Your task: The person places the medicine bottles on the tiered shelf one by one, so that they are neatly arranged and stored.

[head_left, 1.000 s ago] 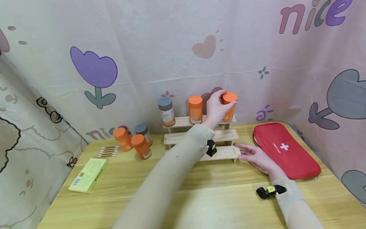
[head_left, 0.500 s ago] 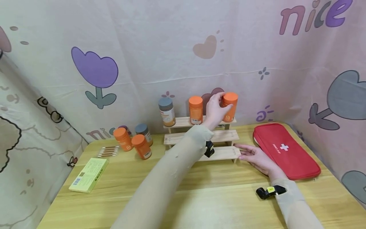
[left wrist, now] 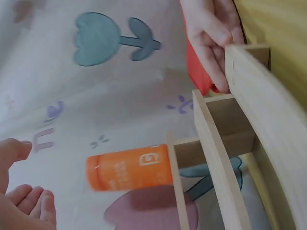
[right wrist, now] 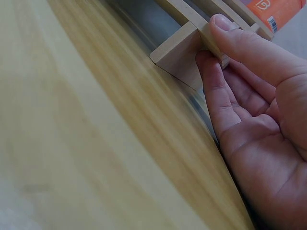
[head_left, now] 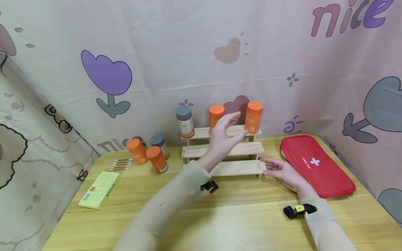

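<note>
A three-step wooden display rack (head_left: pixel 224 150) stands near the back of the table. My left hand (head_left: pixel 220 142) is in front of its upper steps, thumb and fingers spread and holding nothing. Just right of that hand, an orange pill bottle (head_left: pixel 253 118) stands upright at the right end of the top step, apart from the fingers in the left wrist view. A second orange bottle (head_left: pixel 216 113), partly hidden behind my left hand, and a grey-lidded bottle (head_left: pixel 185 122) share that step. My right hand (right wrist: pixel 264 105) pinches the right end of the lowest step between thumb and fingers.
A red first-aid pouch (head_left: pixel 317 165) lies right of the rack. On the left are two orange bottles (head_left: pixel 136 151), another grey-lidded bottle (head_left: pixel 160 144), a pack of cotton swabs (head_left: pixel 121 164) and a yellow-green box (head_left: pixel 100 190). A printed curtain hangs behind.
My left hand has let go of the right-hand orange bottle and drawn back to the left and toward me. The bottle stays on the top step. My right hand keeps its place.
</note>
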Demonstrator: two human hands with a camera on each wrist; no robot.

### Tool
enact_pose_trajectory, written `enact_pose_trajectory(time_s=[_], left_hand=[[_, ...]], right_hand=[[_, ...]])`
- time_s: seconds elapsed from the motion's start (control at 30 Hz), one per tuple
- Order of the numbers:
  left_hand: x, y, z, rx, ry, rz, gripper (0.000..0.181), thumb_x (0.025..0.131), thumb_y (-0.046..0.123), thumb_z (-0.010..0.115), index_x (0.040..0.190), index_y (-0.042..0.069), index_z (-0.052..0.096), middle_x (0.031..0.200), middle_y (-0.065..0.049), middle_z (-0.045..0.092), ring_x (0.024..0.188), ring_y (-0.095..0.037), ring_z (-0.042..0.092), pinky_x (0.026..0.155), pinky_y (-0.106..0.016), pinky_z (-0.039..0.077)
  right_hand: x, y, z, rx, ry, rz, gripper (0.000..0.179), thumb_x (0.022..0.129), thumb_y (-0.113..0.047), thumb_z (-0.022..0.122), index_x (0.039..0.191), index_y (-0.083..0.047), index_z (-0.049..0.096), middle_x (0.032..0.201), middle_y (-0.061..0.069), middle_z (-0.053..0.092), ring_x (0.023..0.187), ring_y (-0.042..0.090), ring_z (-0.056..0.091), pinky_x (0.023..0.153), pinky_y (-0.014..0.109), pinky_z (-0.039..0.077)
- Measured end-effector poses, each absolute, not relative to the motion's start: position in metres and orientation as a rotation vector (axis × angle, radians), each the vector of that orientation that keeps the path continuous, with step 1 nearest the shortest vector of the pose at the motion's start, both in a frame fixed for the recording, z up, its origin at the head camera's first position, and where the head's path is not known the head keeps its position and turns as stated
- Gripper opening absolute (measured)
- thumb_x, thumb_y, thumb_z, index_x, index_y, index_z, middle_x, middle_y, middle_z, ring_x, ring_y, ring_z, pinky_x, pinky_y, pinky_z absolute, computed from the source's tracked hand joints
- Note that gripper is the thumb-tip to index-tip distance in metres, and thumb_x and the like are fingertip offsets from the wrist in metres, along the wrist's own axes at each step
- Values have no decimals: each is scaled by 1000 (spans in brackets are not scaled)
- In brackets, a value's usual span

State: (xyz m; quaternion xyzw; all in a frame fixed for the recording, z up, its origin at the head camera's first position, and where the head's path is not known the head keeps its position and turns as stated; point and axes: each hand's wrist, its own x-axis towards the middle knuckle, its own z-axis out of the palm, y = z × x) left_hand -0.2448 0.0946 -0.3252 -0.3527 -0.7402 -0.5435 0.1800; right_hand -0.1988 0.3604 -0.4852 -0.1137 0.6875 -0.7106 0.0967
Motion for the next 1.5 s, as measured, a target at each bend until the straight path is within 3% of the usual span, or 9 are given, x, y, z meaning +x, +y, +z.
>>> enact_pose_trajectory(time_s=[0.13,0.3,0.53,0.8,1.03,1.3,1.5], left_hand=[[-235,57,-332,-976,-2067,-1518,53,82,12,77,130,8,57,127,-7,57,114,-21,55,96,-32,46],[-234,16,-343,-815,-2165,-1522,54,80,12,79,128,4,57,124,-11,59,113,-22,53,93,-39,47],[-234,-36,-359,-584,-2274,-1504,56,79,13,79,130,7,56,125,-8,57,112,-29,52,94,-40,44],[-238,-85,-374,-428,-2275,-1432,54,81,16,78,130,7,56,125,-12,55,111,-25,51,94,-45,43],[-247,-124,-386,-294,-2302,-1421,57,81,16,78,130,3,54,126,-14,52,112,-34,51,95,-46,44],[-250,-150,-395,-165,-2370,-1386,57,84,23,76,132,3,53,129,-14,47,116,-33,45,100,-46,39],[-255,-157,-409,-91,-2427,-1370,58,83,22,76,132,1,52,127,-17,49,113,-31,47,95,-44,41]], right_hand=[[-199,360,-484,-353,2008,-2115,59,89,4,61,141,11,34,126,6,58,110,13,60,89,28,50],[-197,362,-483,-360,2004,-2129,58,89,5,61,141,10,35,123,1,59,109,11,60,87,27,51],[-198,361,-484,-368,1996,-2123,57,90,5,60,141,8,36,123,0,59,109,12,60,87,27,51],[-197,360,-484,-365,2015,-2123,56,89,5,61,141,5,40,123,-3,60,108,11,60,87,27,51],[-198,360,-486,-398,1997,-2127,55,89,5,60,141,4,41,124,-2,59,109,12,60,87,27,51],[-198,360,-486,-433,1982,-2140,56,89,7,59,141,7,38,125,-2,59,109,12,60,87,26,51],[-198,361,-485,-417,1975,-2136,56,90,6,60,141,6,38,125,-2,59,109,12,60,87,27,51]])
